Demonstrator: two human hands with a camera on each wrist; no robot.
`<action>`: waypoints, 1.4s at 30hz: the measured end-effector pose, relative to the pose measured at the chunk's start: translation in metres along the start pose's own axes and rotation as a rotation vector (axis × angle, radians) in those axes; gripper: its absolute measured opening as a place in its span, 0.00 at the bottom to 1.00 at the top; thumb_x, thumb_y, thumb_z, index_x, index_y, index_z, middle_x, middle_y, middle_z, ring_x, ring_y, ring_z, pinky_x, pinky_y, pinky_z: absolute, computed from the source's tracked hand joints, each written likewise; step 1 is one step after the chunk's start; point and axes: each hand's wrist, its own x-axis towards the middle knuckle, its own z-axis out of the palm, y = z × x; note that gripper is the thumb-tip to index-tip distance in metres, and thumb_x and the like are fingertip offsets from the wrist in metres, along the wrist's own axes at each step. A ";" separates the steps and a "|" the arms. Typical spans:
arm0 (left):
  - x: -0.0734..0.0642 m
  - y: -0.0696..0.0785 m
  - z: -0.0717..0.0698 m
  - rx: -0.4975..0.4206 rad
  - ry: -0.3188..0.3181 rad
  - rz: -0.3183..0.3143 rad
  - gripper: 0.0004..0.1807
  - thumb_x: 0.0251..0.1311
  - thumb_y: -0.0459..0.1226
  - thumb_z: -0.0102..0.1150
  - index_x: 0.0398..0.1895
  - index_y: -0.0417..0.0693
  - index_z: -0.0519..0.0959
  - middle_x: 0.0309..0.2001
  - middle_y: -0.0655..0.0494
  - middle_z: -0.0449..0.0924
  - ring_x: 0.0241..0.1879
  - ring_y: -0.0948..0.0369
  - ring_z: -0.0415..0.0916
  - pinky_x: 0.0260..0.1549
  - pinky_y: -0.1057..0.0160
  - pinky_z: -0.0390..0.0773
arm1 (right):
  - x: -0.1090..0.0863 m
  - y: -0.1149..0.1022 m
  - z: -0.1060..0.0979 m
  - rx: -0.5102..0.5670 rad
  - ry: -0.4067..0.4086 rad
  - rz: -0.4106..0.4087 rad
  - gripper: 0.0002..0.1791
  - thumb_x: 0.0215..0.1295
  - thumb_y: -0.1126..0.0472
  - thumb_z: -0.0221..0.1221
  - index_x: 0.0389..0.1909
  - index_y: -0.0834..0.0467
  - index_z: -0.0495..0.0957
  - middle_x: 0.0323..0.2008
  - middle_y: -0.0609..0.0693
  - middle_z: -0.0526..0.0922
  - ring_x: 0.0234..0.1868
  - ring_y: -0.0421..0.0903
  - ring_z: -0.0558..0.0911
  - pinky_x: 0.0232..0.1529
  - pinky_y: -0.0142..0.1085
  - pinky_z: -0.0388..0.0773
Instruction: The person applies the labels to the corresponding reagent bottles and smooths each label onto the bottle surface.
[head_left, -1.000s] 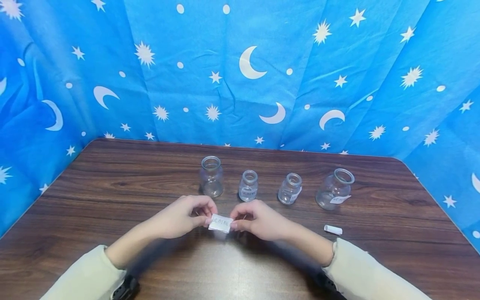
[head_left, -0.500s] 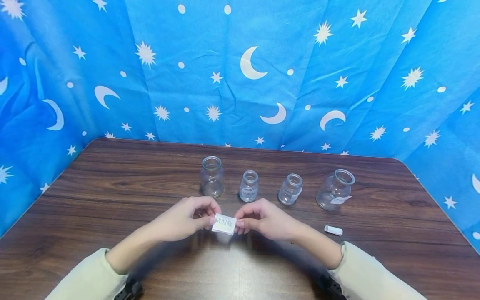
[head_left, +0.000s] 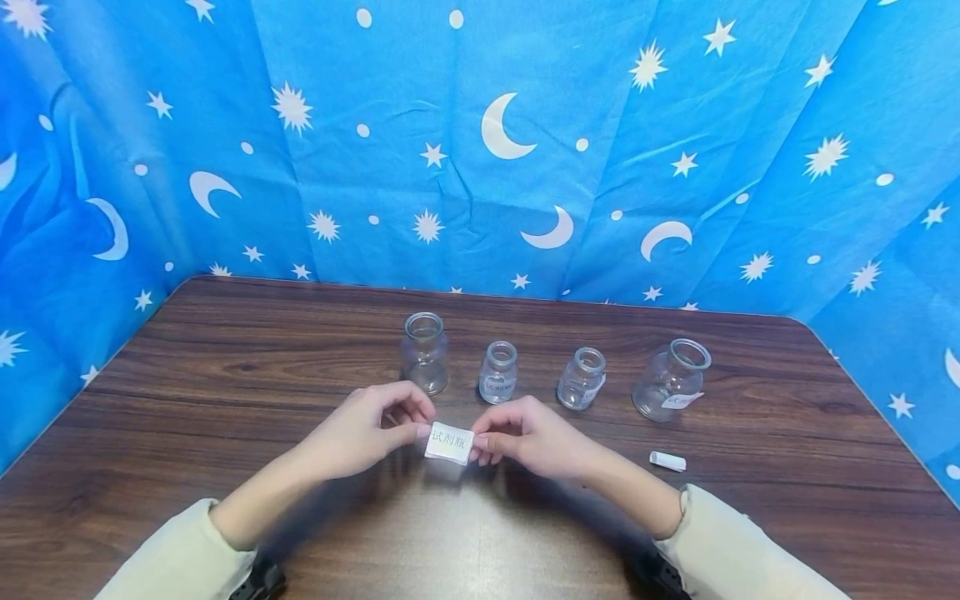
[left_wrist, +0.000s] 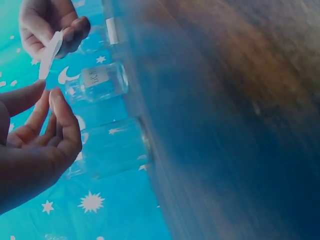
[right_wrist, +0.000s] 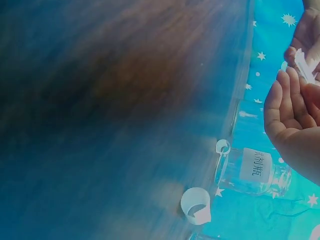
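Over the table's front middle, my right hand pinches a small white paper label by its right edge. The label bears dark handwritten characters and appears thick or layered from the side. At its left edge is my left hand, its thumb tip at or against the paper. In the left wrist view the left fingers are bent and stand apart from the label. Behind the hands stand a tall clear glass jar, a small labelled jar, another small labelled jar and a wide labelled jar.
A rolled white paper piece lies at the right on the dark wooden table. Behind the table hangs a blue curtain with white moons and stars. The jars stand in a row, mouths up.
Both hands and the label first shift slightly right. Then the left hand's fingers rise a little and draw off the label's left edge, while the right hand keeps its pinch. The jars stay put.
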 end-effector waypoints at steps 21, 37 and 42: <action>-0.002 0.011 0.014 -0.012 0.000 0.048 0.06 0.55 0.32 0.59 0.36 0.43 0.79 0.31 0.60 0.80 0.28 0.67 0.75 0.29 0.67 0.75 | 0.005 0.003 0.002 0.072 -0.001 -0.037 0.07 0.62 0.70 0.53 0.34 0.70 0.77 0.28 0.63 0.80 0.29 0.59 0.79 0.32 0.43 0.78; 0.000 0.011 0.026 -0.098 0.017 0.028 0.04 0.53 0.30 0.60 0.33 0.42 0.79 0.28 0.58 0.80 0.26 0.67 0.75 0.26 0.66 0.76 | 0.004 0.005 0.005 0.044 -0.016 -0.089 0.07 0.62 0.69 0.53 0.35 0.69 0.78 0.28 0.59 0.82 0.30 0.48 0.81 0.33 0.43 0.78; 0.000 0.010 0.029 -0.091 0.034 0.020 0.03 0.52 0.31 0.62 0.30 0.43 0.78 0.24 0.59 0.79 0.23 0.68 0.73 0.22 0.68 0.73 | 0.004 0.004 0.007 0.036 -0.021 -0.093 0.07 0.62 0.69 0.53 0.35 0.69 0.78 0.28 0.59 0.82 0.27 0.49 0.80 0.32 0.44 0.78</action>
